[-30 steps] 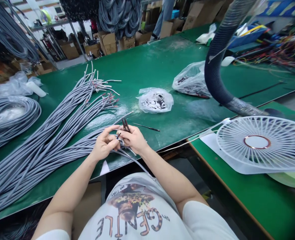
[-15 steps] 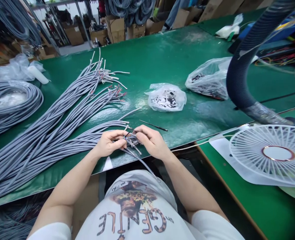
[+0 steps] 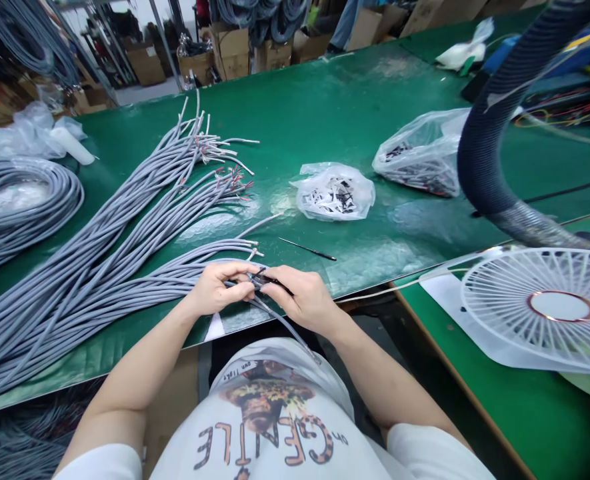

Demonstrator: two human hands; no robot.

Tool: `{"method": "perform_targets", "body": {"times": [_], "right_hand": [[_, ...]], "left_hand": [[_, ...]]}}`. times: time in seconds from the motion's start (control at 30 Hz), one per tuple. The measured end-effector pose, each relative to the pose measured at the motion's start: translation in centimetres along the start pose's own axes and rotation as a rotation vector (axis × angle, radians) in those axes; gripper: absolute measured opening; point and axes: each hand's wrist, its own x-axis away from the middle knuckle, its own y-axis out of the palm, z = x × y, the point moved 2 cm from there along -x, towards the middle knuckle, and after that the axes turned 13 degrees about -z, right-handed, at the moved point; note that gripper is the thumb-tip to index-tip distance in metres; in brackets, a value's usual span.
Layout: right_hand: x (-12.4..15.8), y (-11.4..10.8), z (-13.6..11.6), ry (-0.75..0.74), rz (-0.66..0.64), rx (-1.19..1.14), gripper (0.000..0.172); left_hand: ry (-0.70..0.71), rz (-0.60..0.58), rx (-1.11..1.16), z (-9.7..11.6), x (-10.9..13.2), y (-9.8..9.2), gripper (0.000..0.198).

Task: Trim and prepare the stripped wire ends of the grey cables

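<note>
1. Head view: ends of grey sheathed cable (image 3: 165, 283) meet between both hands, just above the front edge of the green bench (image 3: 355, 127). Light, flexible, likely springy; best gripped just behind the end.
2. Left hand (image 3: 219, 288) curls closed, pinching the cable; right hand (image 3: 302, 300) closes on a small dark tool (image 3: 267, 281).
3. Beyond lie a thin black-handled pick (image 3: 309, 249) and a plastic bag of scraps (image 3: 335, 195).
</note>
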Motion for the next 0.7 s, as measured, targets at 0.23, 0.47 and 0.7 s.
{"method": "perform_targets", "body": {"times": [0.23, 0.47, 0.7], "right_hand": [[-0.02, -0.33, -0.06, -0.021, -0.047, 0.066, 0.024], [0.24, -0.54, 0.28, -0.042, -0.065, 0.059, 0.024], [0.32, -0.95, 0.46, -0.076, -0.151, 0.007, 0.023]], "left_hand": [[0.002, -0.125, 0.204, -0.3, 0.26, -0.23, 0.038], [-0.006, -0.21, 0.344, -0.61, 0.16, -0.3, 0.045], [-0.006, -0.245, 0.334, -0.81, 0.35, -0.1, 0.046]]}}
